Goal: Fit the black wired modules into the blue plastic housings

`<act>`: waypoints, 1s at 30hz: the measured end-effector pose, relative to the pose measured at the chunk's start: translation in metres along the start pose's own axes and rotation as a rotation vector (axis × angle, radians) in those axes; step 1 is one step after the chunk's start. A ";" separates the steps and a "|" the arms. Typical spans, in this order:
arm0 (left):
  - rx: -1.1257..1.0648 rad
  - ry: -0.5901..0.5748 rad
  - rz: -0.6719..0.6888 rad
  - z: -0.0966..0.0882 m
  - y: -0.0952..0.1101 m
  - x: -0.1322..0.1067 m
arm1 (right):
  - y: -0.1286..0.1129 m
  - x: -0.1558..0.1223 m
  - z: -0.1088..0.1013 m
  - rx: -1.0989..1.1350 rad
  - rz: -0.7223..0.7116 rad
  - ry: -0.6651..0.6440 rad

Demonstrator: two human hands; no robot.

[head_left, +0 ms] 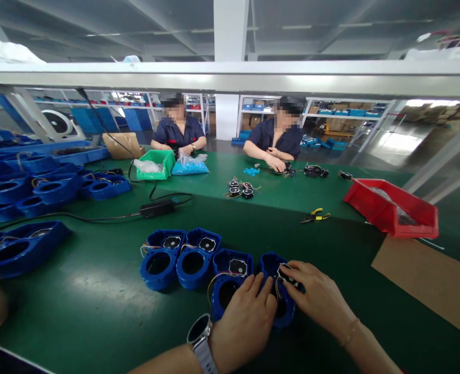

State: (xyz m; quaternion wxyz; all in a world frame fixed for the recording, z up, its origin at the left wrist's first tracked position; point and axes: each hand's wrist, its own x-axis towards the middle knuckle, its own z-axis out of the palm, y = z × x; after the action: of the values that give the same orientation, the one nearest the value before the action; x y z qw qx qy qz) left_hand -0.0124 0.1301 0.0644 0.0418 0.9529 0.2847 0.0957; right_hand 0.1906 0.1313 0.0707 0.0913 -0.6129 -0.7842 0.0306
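A row of blue plastic housings stands before me, each with a round opening at the near end. At the right end is a blue housing [289,310], partly covered by my hands. My right hand [319,292] pinches a small square motor [287,275], black with a silver edge, at this housing's far compartment. My left hand [247,318] rests its bent fingers on the near left side of the same housing, by the motor's thin wires; the fingertips are partly hidden. Left of it, another blue housing [218,297] holds a motor [238,267]. Two more filled housings [193,271] stand farther left.
More blue housings [54,189] are piled at left. A black power adapter [158,208] with its cable, yellow-handled pliers [315,215], a red bin [393,208], cardboard [428,283] and a green bin [154,165] lie around. Two co-workers sit across; loose motors [241,189] lie near them.
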 end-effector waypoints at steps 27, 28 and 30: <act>0.147 0.180 -0.618 -0.007 -0.113 -0.126 | -0.034 -0.014 0.035 0.127 -0.261 -0.049; 0.138 0.163 -0.609 -0.006 -0.114 -0.130 | -0.036 -0.012 0.035 0.121 -0.275 -0.082; 0.118 0.160 -0.608 -0.008 -0.113 -0.136 | -0.038 -0.008 0.035 0.114 -0.283 -0.120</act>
State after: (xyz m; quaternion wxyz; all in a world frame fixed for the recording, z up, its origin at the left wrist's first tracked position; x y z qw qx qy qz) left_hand -0.1861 0.1492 0.0350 -0.0095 0.8143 0.5640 0.1370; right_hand 0.1498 0.1166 0.0412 0.0822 -0.4871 -0.8639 0.0982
